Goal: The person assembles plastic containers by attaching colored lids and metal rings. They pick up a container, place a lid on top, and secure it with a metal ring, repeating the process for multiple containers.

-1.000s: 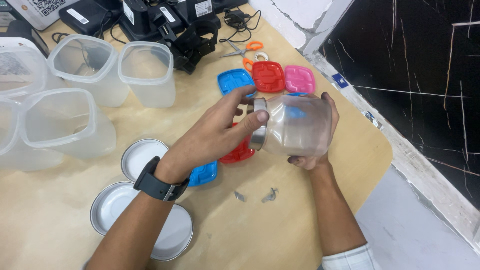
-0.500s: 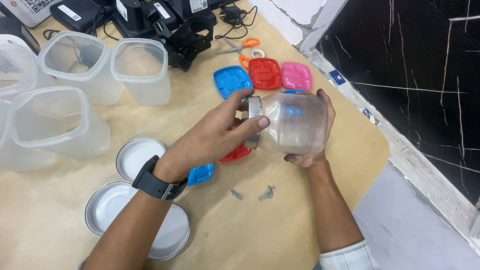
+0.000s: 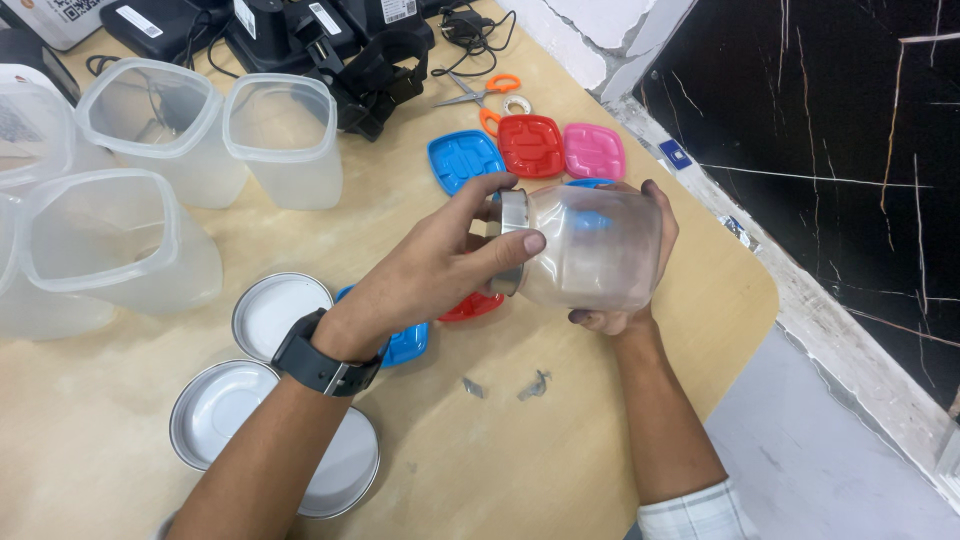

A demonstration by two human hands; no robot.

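Observation:
A clear plastic jar lies on its side in the air above the wooden table. My right hand cups its body from below and behind. My left hand, with a black watch on the wrist, wraps its fingers around the silver metal lid on the jar's mouth. Under my hands lie a red lid and a blue lid.
Several empty clear containers stand at the back left. Silver lids lie near my left forearm. Blue, red and pink lids, orange scissors and black devices sit at the back. The table edge curves at the right.
My hands and the jar stay in almost the same place. My left fingers have shifted slightly around the silver lid.

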